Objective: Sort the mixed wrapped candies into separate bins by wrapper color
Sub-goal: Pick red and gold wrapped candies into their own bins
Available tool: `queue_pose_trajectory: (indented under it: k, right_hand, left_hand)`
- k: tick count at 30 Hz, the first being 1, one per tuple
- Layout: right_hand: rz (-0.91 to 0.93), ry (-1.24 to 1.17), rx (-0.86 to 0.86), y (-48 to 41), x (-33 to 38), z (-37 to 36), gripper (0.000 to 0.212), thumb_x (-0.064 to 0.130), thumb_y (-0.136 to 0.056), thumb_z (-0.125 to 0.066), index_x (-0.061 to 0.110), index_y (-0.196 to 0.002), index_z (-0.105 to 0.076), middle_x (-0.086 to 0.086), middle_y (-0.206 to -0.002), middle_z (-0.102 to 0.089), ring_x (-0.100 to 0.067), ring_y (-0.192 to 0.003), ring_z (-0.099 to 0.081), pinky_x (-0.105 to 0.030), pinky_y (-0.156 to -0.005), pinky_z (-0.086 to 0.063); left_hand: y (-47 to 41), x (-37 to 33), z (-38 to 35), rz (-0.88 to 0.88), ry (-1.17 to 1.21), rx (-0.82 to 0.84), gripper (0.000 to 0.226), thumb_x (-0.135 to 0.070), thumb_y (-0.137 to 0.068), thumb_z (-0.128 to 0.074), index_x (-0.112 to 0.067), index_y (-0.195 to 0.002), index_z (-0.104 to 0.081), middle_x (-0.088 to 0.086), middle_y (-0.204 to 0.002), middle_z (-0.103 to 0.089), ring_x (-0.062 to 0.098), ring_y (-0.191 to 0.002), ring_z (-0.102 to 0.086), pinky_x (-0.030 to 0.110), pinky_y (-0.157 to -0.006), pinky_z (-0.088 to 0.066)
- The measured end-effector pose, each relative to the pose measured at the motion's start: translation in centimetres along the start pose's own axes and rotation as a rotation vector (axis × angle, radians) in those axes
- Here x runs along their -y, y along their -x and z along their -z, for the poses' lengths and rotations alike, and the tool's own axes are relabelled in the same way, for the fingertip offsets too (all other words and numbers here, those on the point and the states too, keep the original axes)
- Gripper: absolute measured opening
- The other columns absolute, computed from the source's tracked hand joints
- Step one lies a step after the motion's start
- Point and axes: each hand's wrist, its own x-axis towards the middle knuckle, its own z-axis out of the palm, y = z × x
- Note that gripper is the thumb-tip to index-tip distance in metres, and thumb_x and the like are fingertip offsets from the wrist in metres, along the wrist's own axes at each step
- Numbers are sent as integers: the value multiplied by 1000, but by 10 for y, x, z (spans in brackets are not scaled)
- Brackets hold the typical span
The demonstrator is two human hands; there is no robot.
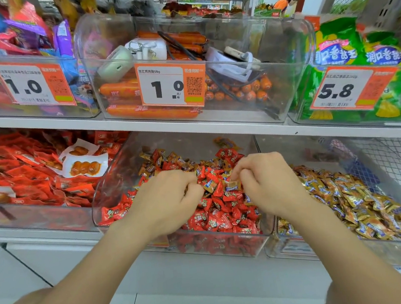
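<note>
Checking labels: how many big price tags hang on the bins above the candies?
3: left 1.0 tag, middle 1.0 tag, right 5.8 tag. Smaller ones farther back are blurred.

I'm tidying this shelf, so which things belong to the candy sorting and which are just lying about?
Job: left hand, right hand pinching a gold candy, mixed bin, gold bin.
Lying about: sausage bin, price tags, green bags, red packets.

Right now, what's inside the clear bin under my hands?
Mostly red candies with gold candies mixed in toward the back. The left hand and right hand cover part of the pile.
</note>
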Motion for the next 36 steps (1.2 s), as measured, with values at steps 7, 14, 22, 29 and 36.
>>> queue_pose_trajectory:
  k: [7, 14, 22, 29, 36]
  right_hand:
    - [172, 319, 176, -12, 1, -14, 30, 39, -100, -59, 41, -129, -64, 12, -118, -65, -22, -108, -67, -40, -78, -58]
    - [125, 225, 195, -14, -9, -15, 11, 34, -101, -63, 34, -113, -62, 12, -107, -65, -18, -98, -66, -39, -76, -54]
    - [76, -2, 114, -14, -7, -12, 7, 33, -103, -48, 33, -99, -54, 6, -57, -57, -9, -53, -52, -34, -56, -39]
    - [215, -51, 128, -21, 7, -26, 29, 42, -108, -43, 37, -119, -69, 20, -89, -66, -6, -87, -65, -40, -80, -57]
    - [147, 168, 304, -23, 18, -28, 41, 34, -91, -59, 42, -130, -69, 20, -91, -48, -16, -104, -63, -33, -74, -44]
  left_hand:
    - [-9, 24, 3, 78, 103, -60, 17, -33, -110, -48, -24, -107, -62, -5, -84, -69, 8, -64, -57, 31, -63, -45]
    - [-16, 33, -1, -7, -82, 170, 26, -35, -110, -48, -36, -134, -56, -13, -109, -48, 13, -99, -55, 35, -89, -49]
    - [-18, 37, -1, -50, -163, 171, 19, -49, -99, -65, -41, -112, -53, -14, -103, -52, 13, -93, -57, 40, -80, -53]
    - [-17, 40, 9, 6, 56, 58, 26, -47, -105, -54, -28, -93, -41, -6, -64, -54, 10, -53, -46, 32, -53, -35]
    - [-15, 48, 16, 106, 225, 68, 7, -18, -103, -55, -20, -102, -48, 0, -61, -57, 9, -41, -37, 28, -41, -32]
